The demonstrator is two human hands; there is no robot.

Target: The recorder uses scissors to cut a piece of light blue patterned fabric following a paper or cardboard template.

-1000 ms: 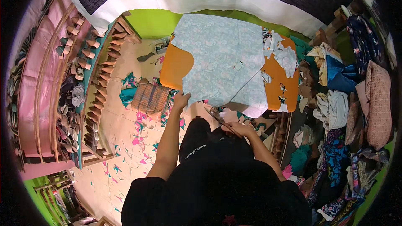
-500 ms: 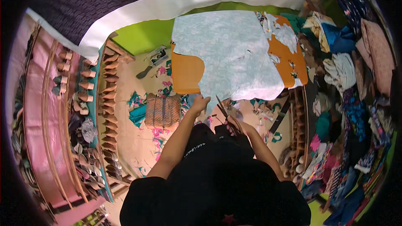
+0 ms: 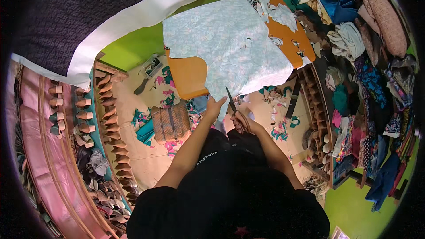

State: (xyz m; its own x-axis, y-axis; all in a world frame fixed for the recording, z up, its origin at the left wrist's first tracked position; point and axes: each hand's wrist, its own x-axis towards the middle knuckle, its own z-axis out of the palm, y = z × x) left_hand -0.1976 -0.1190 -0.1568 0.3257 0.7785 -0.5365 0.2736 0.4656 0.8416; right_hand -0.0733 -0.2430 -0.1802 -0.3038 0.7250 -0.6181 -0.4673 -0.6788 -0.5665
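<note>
A pale blue patterned cloth [image 3: 230,44] with thin curved lines drawn on it lies over an orange tabletop [image 3: 188,73], its near corner hanging past the front edge. My left hand [image 3: 215,106] pinches that hanging part between thumb and fingers. In my right hand [image 3: 240,121] I grip a pair of scissors [image 3: 232,101], the blades pointing up and away beside the cloth's near edge. The blades look nearly together. Along its left side the cloth has a curved cut-out, where the orange surface shows.
Cloth scraps [image 3: 283,13] lie at the table's far right. On the floor sit a brown woven bag [image 3: 171,123], more scraps [image 3: 279,130] and a clear box [image 3: 152,65]. Shoe-shaped forms line a rack [image 3: 116,137] at left; piled fabrics [image 3: 345,40] stand at right.
The whole view has turned and shifted, so the table sits further left and tilted. My left hand still holds the cloth, and my right hand still grips the scissors.
</note>
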